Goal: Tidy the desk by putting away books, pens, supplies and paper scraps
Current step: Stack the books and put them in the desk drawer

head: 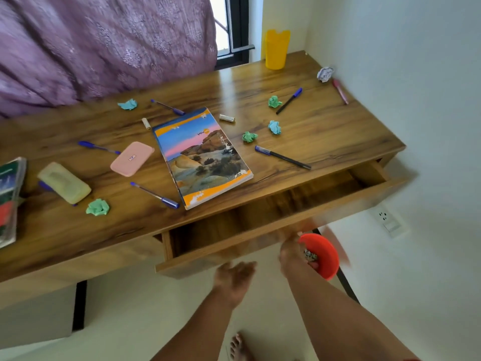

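1. Step in hand, as I judge it: supplies go away first. Right hand grips a red bowl just below the drawer front; the bowl holds small speckled bits, too blurred to name.
2. Left hand is spread, fingers loose, holding nothing, just under the drawer front and beside the right hand. Blurred.
3. Drawer is pulled out; the part of its inside that shows looks bare.
4. Nothing on the desk is tidied yet: book in the middle, pens scattered, e.g. one right of the book, paper scraps such as the green one near the front edge, pink case left of the book.
5. Yellow cup stands at the far corner, a likely pen holder.
6. Next move probably needs the bowl lifted over the drawer front and set down level so nothing spills; the free hand can steady the drawer.
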